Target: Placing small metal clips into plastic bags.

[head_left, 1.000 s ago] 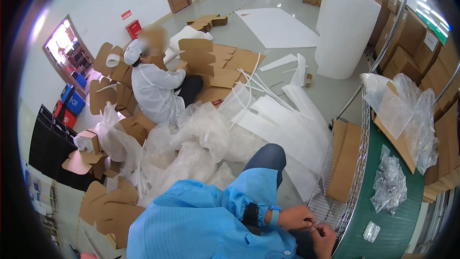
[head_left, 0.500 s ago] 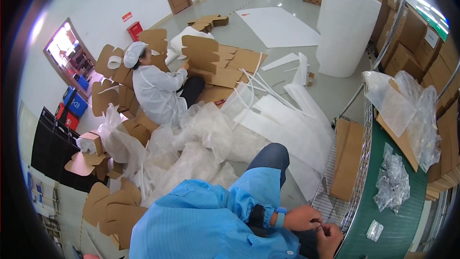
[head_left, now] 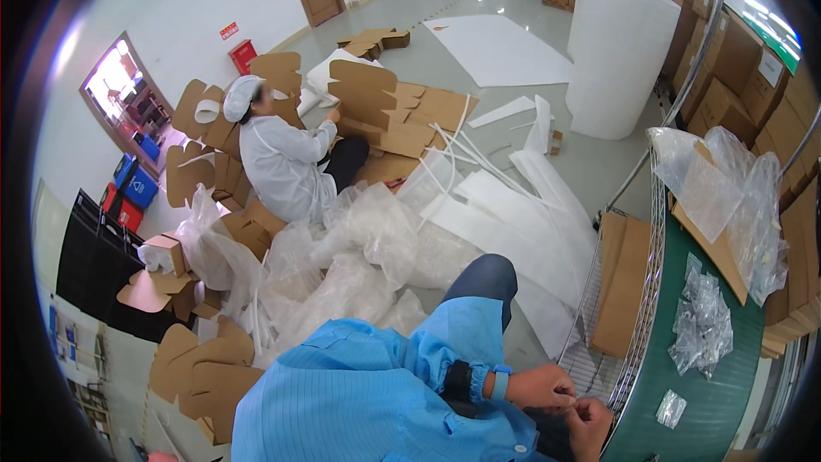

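Note:
My left hand (head_left: 540, 387), with a blue band at its wrist, is closed in a pinch at the lower right. My right hand (head_left: 589, 428) meets it there, fingers curled and its fingertips close to the left ones. Whatever lies between them is too small or too hidden to make out. Beside the hands is a green-topped wire rack (head_left: 684, 393). On it lie a small clear bag (head_left: 671, 409), closest to my right hand, and a heap of small clear bags (head_left: 703, 325).
Clear plastic sheeting (head_left: 740, 214) and a cardboard piece sit farther back on the rack, above folded cardboard (head_left: 622, 282) on a lower shelf. Crumpled plastic bags (head_left: 359, 265) and white foam sheets (head_left: 505, 239) cover the floor ahead. A co-worker (head_left: 286, 154) sits among cardboard boxes.
My hands stay together in nearly the same place, with only slight finger movement. The whole view has shifted very slightly.

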### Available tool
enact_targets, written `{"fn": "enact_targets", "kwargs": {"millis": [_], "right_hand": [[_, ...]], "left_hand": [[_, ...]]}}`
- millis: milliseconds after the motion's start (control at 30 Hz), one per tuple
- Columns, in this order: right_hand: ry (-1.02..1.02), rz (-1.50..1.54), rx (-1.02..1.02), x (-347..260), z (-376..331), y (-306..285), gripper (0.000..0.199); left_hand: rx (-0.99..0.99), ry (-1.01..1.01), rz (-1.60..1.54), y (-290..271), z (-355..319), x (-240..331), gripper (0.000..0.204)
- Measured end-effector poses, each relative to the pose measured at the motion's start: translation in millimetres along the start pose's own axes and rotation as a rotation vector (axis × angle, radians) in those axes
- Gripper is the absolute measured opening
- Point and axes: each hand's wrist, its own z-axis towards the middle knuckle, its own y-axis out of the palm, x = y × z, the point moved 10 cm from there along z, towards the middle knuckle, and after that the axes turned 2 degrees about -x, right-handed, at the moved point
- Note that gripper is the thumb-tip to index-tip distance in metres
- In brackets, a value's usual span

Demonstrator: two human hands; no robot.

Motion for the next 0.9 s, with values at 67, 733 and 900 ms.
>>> {"fn": "enact_targets", "kwargs": {"millis": [67,733,900], "right_hand": [[0.038,0.104,-0.057,4.1,-1.0,5.2,0.017],[0.189,0.175,0.081,77.8,-6.6,10.6,0.01],[0.242,0.502,0.004,76.5,-11.0,21.3,0.007]], "left_hand": [[-0.002,0.008,-0.023,0.5,-0.3,-1.8,0.026],[0.334,0.483,0.66,-8.9,-19.3,46.7,0.048],[0.192,0.594,0.631,3.5,-13.6,49.9,0.065]]}}
